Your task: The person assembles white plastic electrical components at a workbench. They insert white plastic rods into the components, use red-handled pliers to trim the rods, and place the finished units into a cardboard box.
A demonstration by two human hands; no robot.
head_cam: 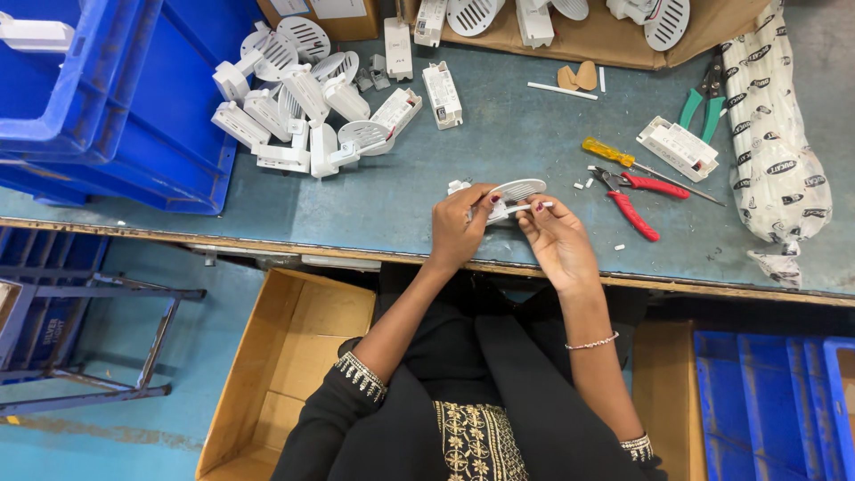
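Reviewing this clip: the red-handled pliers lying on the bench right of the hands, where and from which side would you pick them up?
Grip the red-handled pliers by the two red handles, probably coming from above on the near side with the right hand. The handles splay toward the bench edge and lie flat; the metal nose points away, close to the yellow screwdriver.

A round white plastic slotted light fitting, tilted on edge above the grey bench, with a thin white wire end jutting toward three o'clock.
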